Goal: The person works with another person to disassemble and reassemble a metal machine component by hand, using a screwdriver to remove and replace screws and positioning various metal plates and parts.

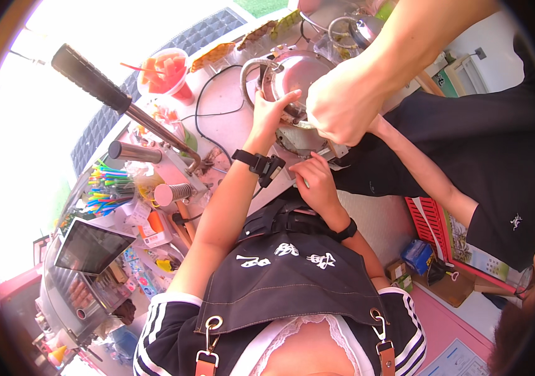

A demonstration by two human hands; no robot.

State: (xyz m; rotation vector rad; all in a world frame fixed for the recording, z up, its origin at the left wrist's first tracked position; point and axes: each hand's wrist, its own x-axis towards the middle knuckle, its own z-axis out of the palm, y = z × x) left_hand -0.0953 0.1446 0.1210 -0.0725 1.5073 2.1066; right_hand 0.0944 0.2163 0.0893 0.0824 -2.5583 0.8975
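A round metal appliance (pixel 300 70) with a shiny domed top and a braided metal hose stands on the pale counter. My left hand (pixel 270 114) is at its near-left side, thumb and a finger spread apart; whether it bears any weight is hidden. By the counter edge in front, my right hand (pixel 319 183) holds nothing visible, its fingers apart and loosely bent. A co-worker's fist (pixel 341 108) reaches in from the upper right, close to my left thumb and over the appliance's right side. Whatever that fist holds is hidden. Another of the co-worker's arms (pixel 427 166) extends behind it.
Left of the appliance are a dark cable (pixel 198 106), a clear cup of red fruit pieces (pixel 164 74) and a long black-handled lever (pixel 101 81). Colourful straws (pixel 108 188) and a dark screen (pixel 95 244) are farther left. A red basket (pixel 426 225) stands at the right.
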